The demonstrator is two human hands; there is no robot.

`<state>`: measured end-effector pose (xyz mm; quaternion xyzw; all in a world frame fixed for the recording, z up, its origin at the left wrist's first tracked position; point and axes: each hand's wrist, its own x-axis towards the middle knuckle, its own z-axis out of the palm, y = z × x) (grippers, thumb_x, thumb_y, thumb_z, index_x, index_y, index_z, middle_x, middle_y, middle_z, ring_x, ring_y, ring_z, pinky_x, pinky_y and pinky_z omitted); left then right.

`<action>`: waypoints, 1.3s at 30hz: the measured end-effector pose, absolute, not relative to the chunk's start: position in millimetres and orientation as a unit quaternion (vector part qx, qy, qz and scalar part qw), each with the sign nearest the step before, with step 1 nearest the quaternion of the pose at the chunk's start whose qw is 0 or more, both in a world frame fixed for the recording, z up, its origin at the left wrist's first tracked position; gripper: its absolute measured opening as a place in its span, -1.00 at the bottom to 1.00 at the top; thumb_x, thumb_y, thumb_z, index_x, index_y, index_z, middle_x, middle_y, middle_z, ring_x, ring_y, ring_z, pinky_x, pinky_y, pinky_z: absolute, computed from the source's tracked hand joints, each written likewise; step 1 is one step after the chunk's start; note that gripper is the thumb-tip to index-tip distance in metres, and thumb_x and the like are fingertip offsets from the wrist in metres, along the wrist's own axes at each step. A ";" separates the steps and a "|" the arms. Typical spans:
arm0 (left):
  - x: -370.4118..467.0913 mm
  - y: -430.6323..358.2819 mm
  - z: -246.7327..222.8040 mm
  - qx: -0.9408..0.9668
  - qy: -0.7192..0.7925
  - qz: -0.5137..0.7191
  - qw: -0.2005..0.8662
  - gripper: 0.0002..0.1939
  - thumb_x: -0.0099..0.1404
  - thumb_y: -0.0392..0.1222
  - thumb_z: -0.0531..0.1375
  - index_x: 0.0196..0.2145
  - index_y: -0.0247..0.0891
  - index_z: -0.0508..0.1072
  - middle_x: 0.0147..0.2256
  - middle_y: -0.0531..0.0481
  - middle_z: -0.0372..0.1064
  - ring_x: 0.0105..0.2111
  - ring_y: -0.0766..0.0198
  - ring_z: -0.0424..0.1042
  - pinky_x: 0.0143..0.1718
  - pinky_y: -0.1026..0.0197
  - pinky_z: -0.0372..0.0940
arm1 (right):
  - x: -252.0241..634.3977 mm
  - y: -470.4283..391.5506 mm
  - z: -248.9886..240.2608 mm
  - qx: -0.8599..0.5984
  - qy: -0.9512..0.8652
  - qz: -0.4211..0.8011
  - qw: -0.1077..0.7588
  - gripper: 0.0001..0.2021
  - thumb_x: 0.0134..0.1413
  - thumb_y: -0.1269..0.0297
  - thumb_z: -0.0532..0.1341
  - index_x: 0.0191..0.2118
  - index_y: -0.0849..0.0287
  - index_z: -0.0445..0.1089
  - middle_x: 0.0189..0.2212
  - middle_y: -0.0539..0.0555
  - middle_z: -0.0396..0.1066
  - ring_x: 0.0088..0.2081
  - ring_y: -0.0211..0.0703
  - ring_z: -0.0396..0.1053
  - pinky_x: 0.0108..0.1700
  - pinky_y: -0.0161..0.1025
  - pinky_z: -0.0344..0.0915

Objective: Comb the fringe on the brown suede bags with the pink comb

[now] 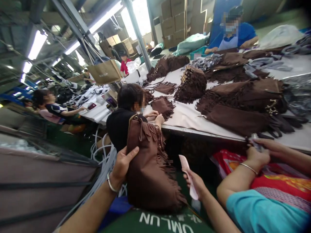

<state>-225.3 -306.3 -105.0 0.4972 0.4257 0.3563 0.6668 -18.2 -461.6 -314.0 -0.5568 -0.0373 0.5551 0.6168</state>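
Head view: nearest, the left hand [123, 163] grips the edge of a brown fringed bag [150, 171], which stands upright above green lettered cloth [145, 222]. Just beside it, the right hand [195, 183] is closed around a pink comb [188, 174], apart from the fringe. To the right sits a person in a turquoise sleeve [262, 207]; ahead, someone in black [119, 124] works at the long table [187, 118], heaped with more brown fringed bags [238, 118]. Beyond stands someone in blue [245, 34].

At six o'clock, the green cloth [131, 221] bears large white capitals, an N among them, the full wording unclear, with smaller characters above. Print on the brown carton [97, 72] at ten o'clock is too small to read.
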 end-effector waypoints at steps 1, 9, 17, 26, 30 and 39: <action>-226.1 -301.7 -108.3 0.483 0.424 0.358 0.678 -0.53 0.09 -0.12 0.31 -0.02 -0.27 0.42 -0.19 -0.11 0.49 -0.24 0.07 0.49 -0.18 0.13 0.38 | -13.3 -454.8 -309.3 -0.528 -0.033 0.581 0.618 -0.60 0.08 -0.03 0.14 -0.20 0.26 0.38 -0.41 0.13 0.46 -0.72 -0.48 0.00 -0.71 -0.46 -0.05; -237.2 -270.9 -110.2 0.349 0.438 0.317 0.766 -0.59 0.17 -0.20 0.23 -0.02 -0.35 0.41 -0.24 -0.15 0.51 -0.23 0.06 0.50 -0.11 0.08 0.38 | -45.7 -386.4 -251.7 -0.280 -0.064 0.735 0.614 -0.57 -0.04 -0.08 0.22 -0.21 0.22 0.36 -0.43 0.03 0.44 -0.72 -0.52 -0.04 -0.73 -0.53 -0.13; -297.7 -251.8 -135.0 0.268 0.440 0.324 0.793 -0.59 0.27 -0.20 0.11 0.05 -0.40 0.36 -0.15 -0.20 0.47 -0.09 0.00 0.43 0.05 -0.03 0.26 | -63.8 -399.5 -230.2 -0.238 -0.108 0.744 0.615 -0.76 -0.11 0.24 0.35 -0.34 0.24 0.35 -0.58 -0.11 0.32 -0.78 -0.57 -0.16 -0.82 -0.53 -0.13; -313.5 -249.3 -130.5 0.331 0.442 0.401 0.731 -0.61 0.17 -0.21 0.21 -0.03 -0.35 0.42 -0.17 -0.17 0.48 -0.15 0.02 0.47 -0.03 -0.02 0.32 | -56.3 -399.0 -248.5 -0.246 -0.059 0.725 0.641 -0.75 -0.09 0.22 0.34 -0.31 0.22 0.34 -0.55 -0.14 0.27 -0.75 -0.62 -0.18 -0.79 -0.63 -0.09; -318.5 -240.8 -123.6 0.362 0.439 0.482 0.667 -0.66 0.13 -0.20 0.27 -0.11 -0.31 0.48 -0.18 -0.09 0.50 -0.16 0.10 0.47 -0.02 0.06 0.32 | -36.0 -406.6 -239.5 -0.318 -0.075 0.683 0.653 -0.73 -0.02 0.12 0.28 -0.27 0.17 0.31 -0.56 -0.14 0.25 -0.75 -0.57 -0.16 -0.78 -0.58 -0.04; -276.3 -265.3 -116.3 0.498 0.461 0.554 0.482 -0.57 0.02 -0.14 0.36 -0.12 -0.26 0.50 -0.09 -0.06 0.45 -0.06 0.08 0.40 0.02 0.15 0.27 | -93.2 -422.1 -215.7 -0.679 -0.474 0.456 0.326 -0.75 0.16 0.12 0.02 -0.20 0.14 0.32 -0.44 0.08 0.40 -0.41 -0.11 0.40 -0.29 -0.16 0.32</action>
